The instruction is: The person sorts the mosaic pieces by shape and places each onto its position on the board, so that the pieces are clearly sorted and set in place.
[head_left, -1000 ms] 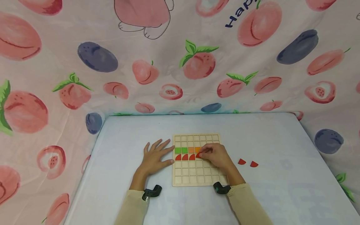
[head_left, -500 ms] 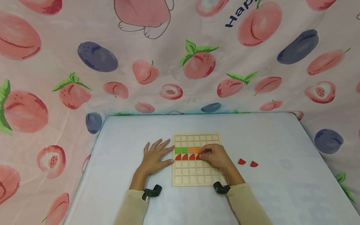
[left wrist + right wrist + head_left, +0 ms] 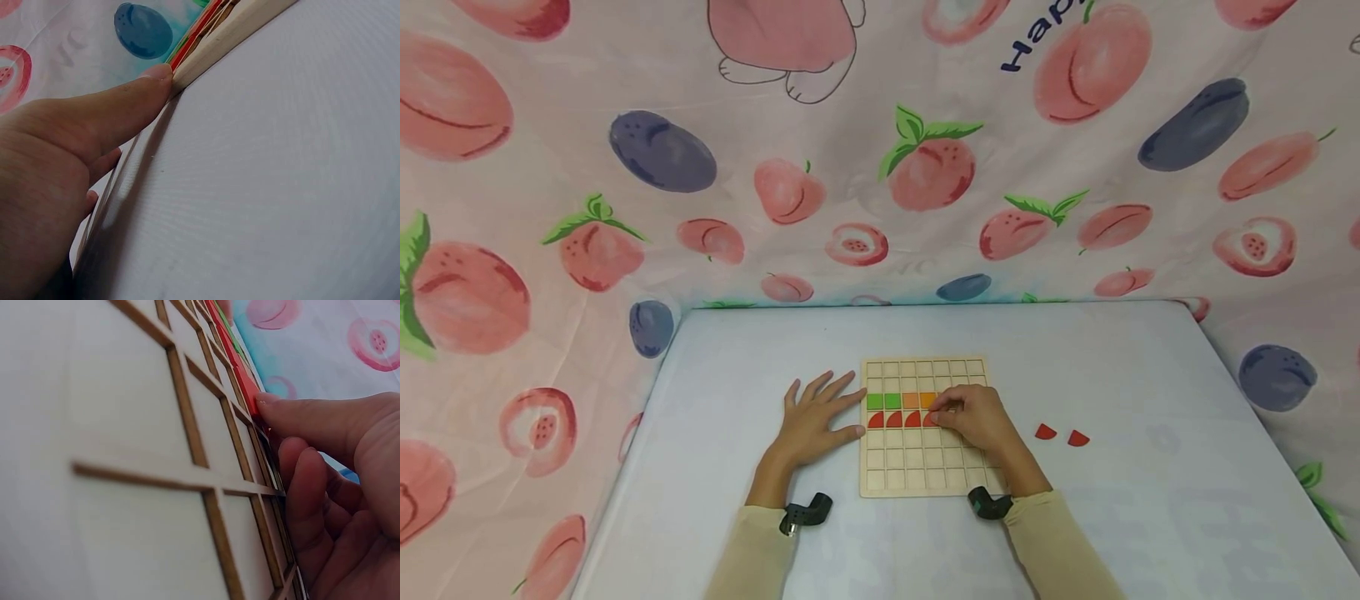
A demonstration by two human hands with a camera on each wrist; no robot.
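Observation:
A wooden grid board lies on the table, its square cells divided by thin raised strips. Two green squares and two orange squares fill part of one row. Below them runs a row of red quarter-circle pieces. My right hand pinches the rightmost red quarter-circle piece at its cell, thumb tip on it and the other fingers curled. My left hand lies spread on the left, its thumb and index fingertip at the board's left edge.
Two loose red quarter-circle pieces lie on the white table to the right of my right forearm. A fruit-patterned cloth hangs behind the table. Each wrist wears a small black camera.
The red quarter-circle piece under my right fingers, tilted a second ago, has settled flatter into its cell in line with the others. My left hand has stayed in place.

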